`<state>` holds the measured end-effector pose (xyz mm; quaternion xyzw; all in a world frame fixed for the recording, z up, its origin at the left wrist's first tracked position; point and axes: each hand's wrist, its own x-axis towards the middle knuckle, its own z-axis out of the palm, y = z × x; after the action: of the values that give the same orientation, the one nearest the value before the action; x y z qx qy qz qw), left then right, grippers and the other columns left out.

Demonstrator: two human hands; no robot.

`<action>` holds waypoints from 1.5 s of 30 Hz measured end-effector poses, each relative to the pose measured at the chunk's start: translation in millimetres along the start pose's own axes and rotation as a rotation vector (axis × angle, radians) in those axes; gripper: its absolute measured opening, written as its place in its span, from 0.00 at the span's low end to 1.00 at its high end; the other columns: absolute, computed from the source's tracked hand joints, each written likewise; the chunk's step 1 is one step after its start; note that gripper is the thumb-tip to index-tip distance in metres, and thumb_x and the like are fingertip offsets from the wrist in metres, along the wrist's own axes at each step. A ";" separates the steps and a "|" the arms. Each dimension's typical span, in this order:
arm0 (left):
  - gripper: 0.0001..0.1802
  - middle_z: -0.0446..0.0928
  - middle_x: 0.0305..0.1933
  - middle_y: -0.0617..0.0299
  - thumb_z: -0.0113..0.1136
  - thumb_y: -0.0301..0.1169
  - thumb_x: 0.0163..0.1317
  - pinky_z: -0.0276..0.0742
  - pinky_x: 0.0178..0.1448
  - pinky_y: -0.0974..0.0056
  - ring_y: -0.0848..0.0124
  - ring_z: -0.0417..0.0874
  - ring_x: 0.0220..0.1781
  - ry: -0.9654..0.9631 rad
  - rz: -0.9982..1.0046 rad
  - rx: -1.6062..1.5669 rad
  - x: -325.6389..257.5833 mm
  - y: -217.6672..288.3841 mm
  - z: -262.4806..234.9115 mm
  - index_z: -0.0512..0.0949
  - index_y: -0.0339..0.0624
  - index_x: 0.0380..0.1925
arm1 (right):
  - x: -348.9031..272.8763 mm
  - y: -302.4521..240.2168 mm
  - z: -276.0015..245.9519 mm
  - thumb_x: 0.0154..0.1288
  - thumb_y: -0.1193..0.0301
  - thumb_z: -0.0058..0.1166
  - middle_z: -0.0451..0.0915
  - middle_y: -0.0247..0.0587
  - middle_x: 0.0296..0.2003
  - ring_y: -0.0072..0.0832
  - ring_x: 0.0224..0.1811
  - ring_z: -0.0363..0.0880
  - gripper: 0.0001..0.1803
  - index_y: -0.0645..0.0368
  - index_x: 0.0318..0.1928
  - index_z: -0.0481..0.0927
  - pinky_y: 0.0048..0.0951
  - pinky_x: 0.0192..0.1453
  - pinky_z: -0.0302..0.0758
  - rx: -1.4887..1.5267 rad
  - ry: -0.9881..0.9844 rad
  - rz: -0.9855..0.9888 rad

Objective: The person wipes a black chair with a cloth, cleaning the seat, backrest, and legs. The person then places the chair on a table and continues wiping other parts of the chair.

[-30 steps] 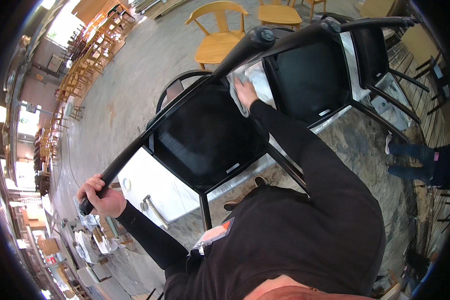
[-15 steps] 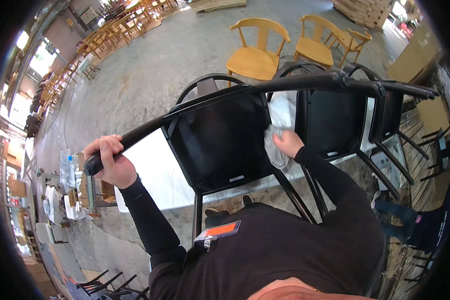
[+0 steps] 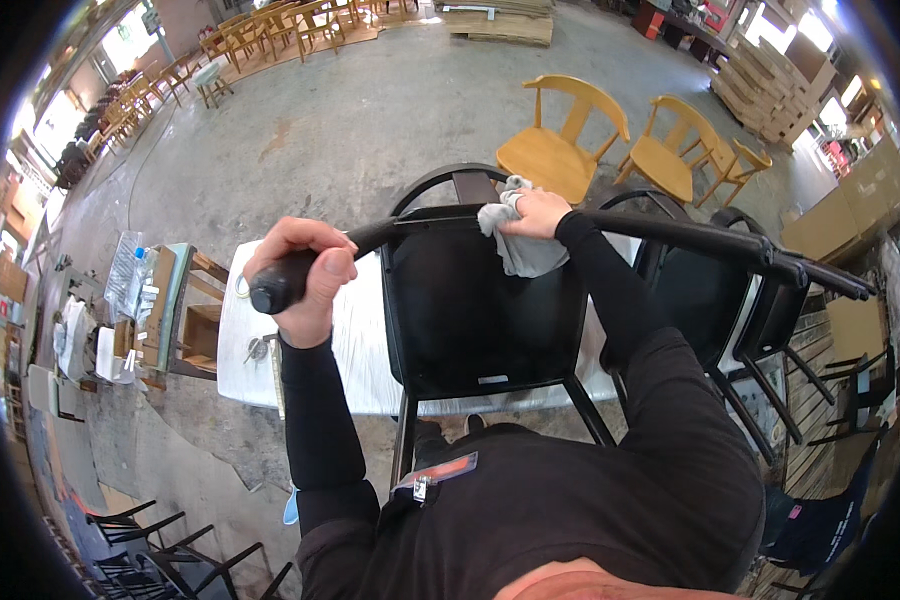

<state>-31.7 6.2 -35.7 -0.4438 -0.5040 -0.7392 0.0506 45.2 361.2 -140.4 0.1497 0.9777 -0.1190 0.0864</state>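
Observation:
A black wooden chair [image 3: 480, 320] stands in front of me, tipped so that the flat dark panel of its seat faces me. My left hand [image 3: 308, 278] is closed round a thick black leg [image 3: 368, 238] of it, close to the rounded end. At the far edge of the panel, my right hand [image 3: 542, 214] grips a crumpled pale grey cloth [image 3: 528, 252]. Part of the cloth hangs over the panel, and some bunches up above the frame rail. A curved black backrest [image 3: 440, 180] shows behind the rail.
More black chairs [image 3: 695, 300] are lined up at the right. Beneath is a table with a plastic-covered white top [image 3: 355, 345]. Several light wooden chairs [image 3: 550, 160] stand beyond. Crates and boxes [image 3: 175, 300] are at the left. Another person's dark clothing [image 3: 820, 525] shows lower right.
My right hand has moved the cloth from the panel's right side up and left to its far edge. My left hand still grips the leg, now further right in view. The view has shifted.

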 end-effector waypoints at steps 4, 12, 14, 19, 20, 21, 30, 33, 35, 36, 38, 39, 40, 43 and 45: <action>0.17 0.72 0.17 0.64 0.69 0.38 0.60 0.74 0.34 0.63 0.74 0.74 0.19 0.030 0.096 0.031 -2.0 -9.4 2.3 0.73 0.38 0.28 | 46.0 -11.0 3.2 0.69 0.38 0.42 0.81 0.60 0.48 0.50 0.50 0.81 0.39 0.66 0.50 0.80 0.42 0.55 0.75 0.082 -0.067 -0.136; 0.14 0.79 0.25 0.60 0.74 0.30 0.52 0.78 0.38 0.65 0.69 0.81 0.28 0.091 0.119 -0.146 -3.4 -12.1 6.5 0.75 0.37 0.29 | 185.7 -121.1 64.7 0.62 0.48 0.56 0.83 0.60 0.44 0.49 0.49 0.82 0.30 0.65 0.48 0.82 0.43 0.55 0.76 0.105 -0.148 -0.337; 0.15 0.79 0.24 0.59 0.74 0.31 0.52 0.77 0.37 0.64 0.68 0.80 0.27 0.077 0.110 -0.158 -4.3 -12.3 7.6 0.75 0.37 0.30 | 190.6 -125.2 69.5 0.62 0.47 0.56 0.83 0.60 0.46 0.49 0.51 0.82 0.31 0.65 0.47 0.83 0.43 0.56 0.76 0.112 -0.127 -0.243; 0.15 0.78 0.23 0.60 0.75 0.31 0.51 0.75 0.35 0.67 0.71 0.79 0.26 0.091 0.108 -0.110 -4.6 -10.0 8.8 0.76 0.37 0.28 | 112.4 -38.2 27.8 0.62 0.68 0.53 0.77 0.55 0.54 0.49 0.59 0.75 0.21 0.55 0.57 0.75 0.42 0.63 0.71 0.085 -0.194 -0.428; 0.15 0.78 0.23 0.61 0.75 0.31 0.51 0.75 0.34 0.67 0.71 0.79 0.25 0.112 0.135 -0.068 -3.4 -10.5 8.3 0.76 0.37 0.28 | 92.1 -14.0 18.1 0.61 0.69 0.53 0.76 0.54 0.55 0.51 0.59 0.74 0.24 0.55 0.59 0.74 0.43 0.64 0.71 0.008 -0.145 -0.378; 0.14 0.78 0.22 0.62 0.75 0.29 0.50 0.72 0.30 0.70 0.74 0.78 0.23 0.123 0.161 -0.081 -2.4 -12.0 9.8 0.77 0.38 0.27 | 75.7 10.6 6.5 0.62 0.66 0.55 0.76 0.54 0.56 0.50 0.59 0.74 0.27 0.56 0.62 0.71 0.44 0.65 0.70 -0.039 -0.179 -0.207; 0.12 0.77 0.20 0.64 0.75 0.25 0.48 0.68 0.25 0.74 0.78 0.74 0.18 0.139 0.238 -0.022 1.0 -13.5 12.5 0.76 0.39 0.25 | 89.7 52.6 4.0 0.69 0.32 0.29 0.83 0.62 0.45 0.52 0.52 0.80 0.46 0.64 0.47 0.84 0.44 0.59 0.73 -0.334 -0.493 0.110; 0.12 0.77 0.21 0.64 0.74 0.24 0.48 0.68 0.26 0.74 0.78 0.75 0.19 0.193 0.222 0.003 -2.1 -12.5 16.1 0.77 0.38 0.25 | 77.4 31.3 17.6 0.69 0.31 0.25 0.79 0.60 0.54 0.51 0.58 0.77 0.48 0.64 0.54 0.81 0.44 0.65 0.70 -0.124 -0.249 0.041; 0.11 0.77 0.21 0.64 0.74 0.23 0.48 0.69 0.27 0.73 0.78 0.75 0.20 0.232 0.250 0.049 -2.3 -14.0 18.6 0.77 0.38 0.25 | 72.9 7.8 24.4 0.70 0.34 0.28 0.79 0.58 0.56 0.50 0.59 0.77 0.45 0.62 0.57 0.80 0.46 0.65 0.70 -0.075 -0.121 0.151; 0.11 0.77 0.21 0.64 0.73 0.23 0.49 0.70 0.29 0.72 0.77 0.75 0.21 0.249 0.174 -0.002 -4.8 -13.3 20.5 0.77 0.38 0.26 | 77.7 -9.7 27.4 0.71 0.36 0.30 0.79 0.57 0.56 0.49 0.59 0.78 0.42 0.60 0.57 0.79 0.48 0.65 0.71 -0.092 -0.070 0.264; 0.10 0.77 0.21 0.62 0.71 0.25 0.53 0.71 0.31 0.71 0.75 0.75 0.21 0.269 0.216 -0.065 -3.5 -16.2 24.5 0.76 0.38 0.28 | 86.0 -47.9 35.5 0.71 0.39 0.34 0.81 0.52 0.54 0.47 0.58 0.79 0.38 0.59 0.54 0.82 0.52 0.63 0.72 -0.144 0.024 0.250; 0.10 0.76 0.20 0.61 0.69 0.27 0.55 0.72 0.31 0.70 0.74 0.75 0.21 0.247 0.232 -0.092 -2.7 -17.0 25.5 0.75 0.38 0.29 | 88.3 -66.2 39.5 0.70 0.41 0.37 0.82 0.50 0.53 0.47 0.55 0.80 0.35 0.57 0.50 0.84 0.49 0.61 0.74 -0.163 0.033 0.037; 0.10 0.76 0.20 0.60 0.67 0.29 0.58 0.73 0.31 0.68 0.74 0.75 0.21 0.227 0.247 -0.121 -1.5 -17.5 26.2 0.74 0.37 0.30 | 84.5 -86.7 47.3 0.70 0.46 0.44 0.84 0.52 0.42 0.48 0.49 0.83 0.29 0.59 0.43 0.85 0.47 0.53 0.79 0.009 0.135 0.053; 0.15 0.72 0.16 0.62 0.65 0.37 0.63 0.74 0.30 0.65 0.74 0.72 0.18 0.183 0.266 -0.105 2.1 -18.0 28.6 0.71 0.39 0.33 | 50.5 -131.7 58.3 0.68 0.57 0.54 0.83 0.51 0.36 0.46 0.42 0.83 0.20 0.65 0.42 0.83 0.41 0.49 0.78 0.264 0.602 -0.059; 0.17 0.73 0.17 0.62 0.65 0.40 0.64 0.73 0.30 0.66 0.73 0.72 0.19 0.145 0.292 -0.109 3.0 -20.1 25.7 0.71 0.39 0.35 | 26.4 -148.7 54.4 0.69 0.60 0.54 0.83 0.47 0.36 0.38 0.40 0.83 0.18 0.65 0.43 0.82 0.35 0.44 0.77 0.726 0.592 -0.086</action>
<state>-28.5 37.4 -45.1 -0.4597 -0.3886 -0.7803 0.1695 -19.0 216.5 -167.1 0.1571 0.8609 -0.4088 -0.2589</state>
